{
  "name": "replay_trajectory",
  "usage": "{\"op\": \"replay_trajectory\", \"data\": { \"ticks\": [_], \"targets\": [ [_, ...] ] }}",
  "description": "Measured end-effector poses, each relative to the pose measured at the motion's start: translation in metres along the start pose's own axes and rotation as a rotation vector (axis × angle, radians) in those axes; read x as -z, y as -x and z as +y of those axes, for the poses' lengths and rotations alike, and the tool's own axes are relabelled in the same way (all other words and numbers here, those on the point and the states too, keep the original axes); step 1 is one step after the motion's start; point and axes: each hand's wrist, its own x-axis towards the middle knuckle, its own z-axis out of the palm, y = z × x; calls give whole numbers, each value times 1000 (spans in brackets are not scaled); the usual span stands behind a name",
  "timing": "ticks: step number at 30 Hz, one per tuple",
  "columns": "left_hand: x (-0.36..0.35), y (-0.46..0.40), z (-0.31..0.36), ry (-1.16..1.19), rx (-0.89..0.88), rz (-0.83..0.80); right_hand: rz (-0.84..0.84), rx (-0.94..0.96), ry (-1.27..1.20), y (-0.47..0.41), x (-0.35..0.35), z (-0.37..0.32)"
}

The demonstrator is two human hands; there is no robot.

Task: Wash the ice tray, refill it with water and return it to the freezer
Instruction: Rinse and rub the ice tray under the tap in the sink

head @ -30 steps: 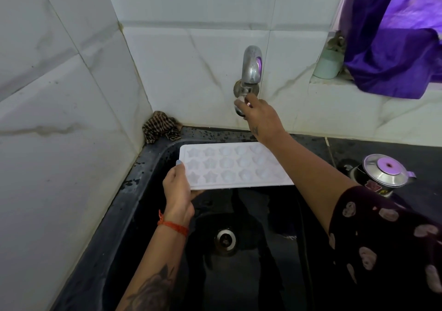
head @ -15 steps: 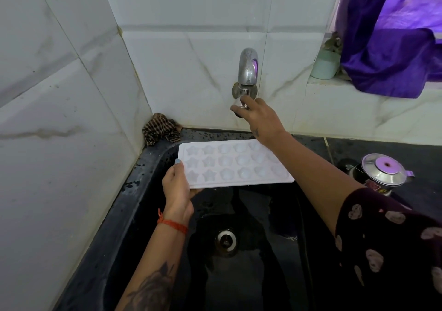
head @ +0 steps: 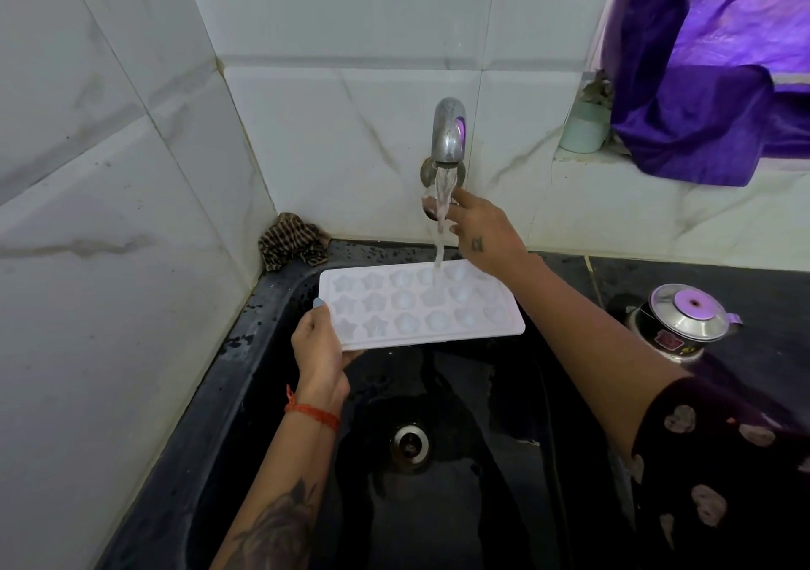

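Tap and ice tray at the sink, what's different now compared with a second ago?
Water now runs from the tap onto the ice tray; a second ago it was dry. The right hand has loosened on the tap knob, fingers spread, barely touching. The left hand keeps its grip on the tray's left end, level over the black sink. Cloth and kettle unmoved.

Water [head: 442, 214] now runs from the tap [head: 448, 133] where none flowed before, landing in your ice tray [head: 420, 304]. Your right hand [head: 484, 232] has loosened off the knob, fingers spread.
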Motion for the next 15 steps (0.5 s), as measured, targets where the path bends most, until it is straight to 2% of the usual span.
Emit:
{"op": "replay_trajectory", "data": {
  "ticks": [2, 5, 9, 11, 15],
  "targets": [
    [2, -2, -2, -4, 2, 10, 67, -120, -94, 15, 0, -6],
    [5, -2, -4, -7, -4, 22, 120, -431, -254, 41, -1, -16],
    [8, 1, -6, -10, -6, 33, 46, -891, -409, 67, 5, -25],
    [10, 3, -6, -13, -2, 37, -3, -1007, -515, 81, 5, -29],
    [16, 4, -7, -20, -1, 55, -14, -1083, -679, 98, -4, -35]
  ]
}}
